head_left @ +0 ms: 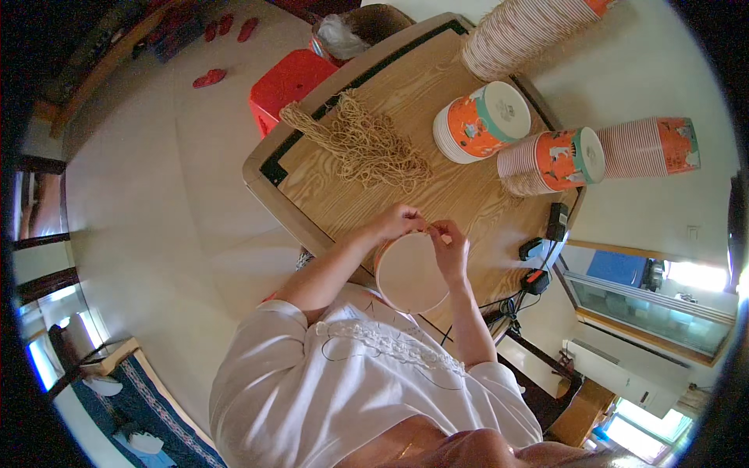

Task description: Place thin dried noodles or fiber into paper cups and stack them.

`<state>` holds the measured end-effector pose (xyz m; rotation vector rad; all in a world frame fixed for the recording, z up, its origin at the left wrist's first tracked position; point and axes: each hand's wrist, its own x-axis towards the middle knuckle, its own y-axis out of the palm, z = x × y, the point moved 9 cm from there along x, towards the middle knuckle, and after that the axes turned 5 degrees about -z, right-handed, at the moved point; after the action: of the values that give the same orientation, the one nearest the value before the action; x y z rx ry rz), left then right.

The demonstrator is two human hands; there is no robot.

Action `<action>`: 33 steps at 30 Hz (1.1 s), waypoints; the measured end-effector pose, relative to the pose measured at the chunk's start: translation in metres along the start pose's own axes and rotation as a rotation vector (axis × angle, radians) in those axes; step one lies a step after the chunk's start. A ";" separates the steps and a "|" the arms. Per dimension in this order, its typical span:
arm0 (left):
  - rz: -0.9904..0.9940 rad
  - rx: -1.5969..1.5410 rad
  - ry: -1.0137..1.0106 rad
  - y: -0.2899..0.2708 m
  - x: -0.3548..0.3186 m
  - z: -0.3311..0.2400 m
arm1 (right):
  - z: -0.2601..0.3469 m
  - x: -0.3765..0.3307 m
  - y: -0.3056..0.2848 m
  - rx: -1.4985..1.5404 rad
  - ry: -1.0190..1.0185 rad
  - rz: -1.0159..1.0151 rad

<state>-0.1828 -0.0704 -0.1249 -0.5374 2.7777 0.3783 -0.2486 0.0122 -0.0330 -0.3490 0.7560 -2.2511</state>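
Note:
A round paper tub point(411, 274), pale bottom or lid facing me, stands close to my body at the table's near edge. My left hand point(399, 221) is closed in a pinch at the tub's far rim. Beside it, the fingers of my right hand point(450, 248) also pinch, with the hand lying along the tub's right side. The fingertips of both hands nearly meet; whatever thin thing is between them is too small to tell. Beyond my left hand lies a loose bundle of tan twine point(367, 144) on the wooden table point(312, 187).
Stacked orange and green paper tubs point(476, 125) stand upside down at the far right, near another stack point(546, 164) and a long stack point(530, 35). Black adapters point(557, 222) and cables lie at the right edge. A red stool point(289, 86) adjoins the left side.

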 end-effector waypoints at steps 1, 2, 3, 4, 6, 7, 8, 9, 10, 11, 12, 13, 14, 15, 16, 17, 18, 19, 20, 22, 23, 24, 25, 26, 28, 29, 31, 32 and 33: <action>0.001 0.000 0.000 0.000 0.001 0.002 | 0.007 -0.001 -0.003 -0.004 -0.033 -0.051; -0.017 -0.012 -0.042 -0.002 0.002 0.008 | 0.006 -0.003 -0.001 -0.004 -0.033 -0.051; -0.034 -0.025 -0.084 -0.003 0.003 0.013 | 0.001 -0.004 0.000 0.031 -0.009 -0.083; -0.031 -0.024 -0.086 -0.003 0.003 0.011 | -0.002 -0.006 -0.001 0.066 0.017 -0.115; -0.023 -0.067 -0.181 -0.003 0.001 0.013 | 0.003 -0.008 -0.003 -0.055 -0.054 -0.128; -0.023 -0.067 -0.181 -0.002 0.000 0.013 | 0.011 -0.010 -0.003 -0.174 -0.129 -0.136; -0.042 -0.099 -0.181 -0.003 -0.002 0.012 | 0.012 -0.010 -0.003 -0.174 -0.128 -0.137; -0.060 -0.130 -0.181 -0.004 -0.002 0.012 | 0.022 -0.013 -0.005 -0.222 -0.218 -0.168; -0.060 -0.130 -0.181 -0.004 -0.003 0.012 | 0.030 -0.016 -0.006 -0.270 -0.308 -0.199; -0.077 -0.114 -0.185 -0.007 -0.003 0.012 | 0.031 -0.017 -0.005 -0.270 -0.307 -0.200; -0.095 -0.098 -0.188 -0.009 -0.003 0.013 | 0.030 -0.018 -0.003 -0.291 -0.299 -0.175; -0.096 -0.098 -0.189 -0.009 -0.002 0.017 | 0.030 -0.019 0.000 -0.311 -0.292 -0.148; -0.089 -0.103 -0.163 -0.009 0.001 0.022 | 0.031 -0.020 -0.001 -0.310 -0.293 -0.147; -0.083 -0.107 -0.138 -0.009 0.002 0.026 | 0.033 -0.020 0.000 -0.315 -0.295 -0.140; -0.082 -0.107 -0.138 -0.008 0.003 0.027 | 0.033 -0.020 -0.001 -0.321 -0.296 -0.136; -0.088 -0.101 -0.129 -0.008 0.004 0.028 | 0.030 -0.020 -0.001 -0.321 -0.295 -0.136; -0.095 -0.094 -0.120 -0.009 0.004 0.029 | 0.027 -0.020 -0.001 -0.308 -0.316 -0.142; -0.093 -0.093 -0.121 -0.008 0.002 0.024 | 0.025 -0.018 -0.003 -0.297 -0.335 -0.150; -0.099 -0.054 -0.118 -0.009 0.000 0.019 | 0.021 -0.015 -0.005 -0.297 -0.334 -0.151; -0.105 -0.014 -0.114 -0.009 -0.005 0.008 | -0.018 0.000 0.000 0.033 0.073 0.012; -0.098 -0.010 -0.107 -0.008 -0.007 0.002 | -0.018 0.004 -0.002 0.032 0.072 0.010; -0.090 -0.007 -0.099 -0.007 -0.009 -0.003 | -0.020 0.008 0.001 0.049 0.081 0.069; -0.093 -0.006 -0.099 -0.007 -0.010 -0.007 | -0.021 0.011 0.006 0.068 0.090 0.132; -0.113 0.027 -0.078 -0.009 -0.012 -0.012 | -0.023 0.012 0.012 0.087 0.098 0.194; -0.138 0.059 -0.057 -0.011 -0.013 -0.013 | -0.026 0.013 0.012 0.100 0.089 0.190; -0.158 0.063 -0.017 -0.012 -0.012 -0.012 | -0.026 0.013 0.013 0.113 0.080 0.184; -0.178 0.065 0.024 -0.014 -0.011 -0.012 | -0.028 0.013 0.015 0.113 0.095 0.198; -0.171 0.104 0.023 -0.014 -0.011 -0.011 | -0.029 0.012 0.016 0.113 0.112 0.209; -0.164 0.143 0.023 -0.014 -0.010 -0.010 | -0.030 0.012 0.017 0.112 0.112 0.209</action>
<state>-0.1708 -0.0830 -0.1149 -0.7317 2.7301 0.1370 -0.2610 0.0065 -0.0672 -0.0858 0.6864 -2.1171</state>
